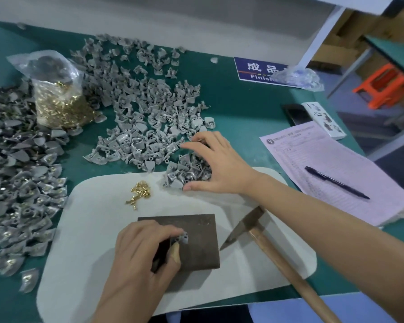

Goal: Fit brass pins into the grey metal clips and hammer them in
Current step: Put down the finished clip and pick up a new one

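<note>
A blue rectangular sign (258, 69) lies on the green table top (238, 108), reading "成品" above the cut-off word "Finish". Just beside it, a crumpled clear plastic bag (297, 78) covers the sign's right end. The print on the pale pink paper form (331, 169), nearer than the sign, is too small to read.

Grey metal clips (149, 108) lie heaped across the green counter (243, 108); one clip (182, 237) sits on a dark block (196, 243), loose brass pins (140, 191) scattered nearby, the hammer (261, 238) lying flat.

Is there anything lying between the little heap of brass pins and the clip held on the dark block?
Nothing visible. Only bare white mat lies between the pins and the clip that the left hand pinches on the block.
</note>
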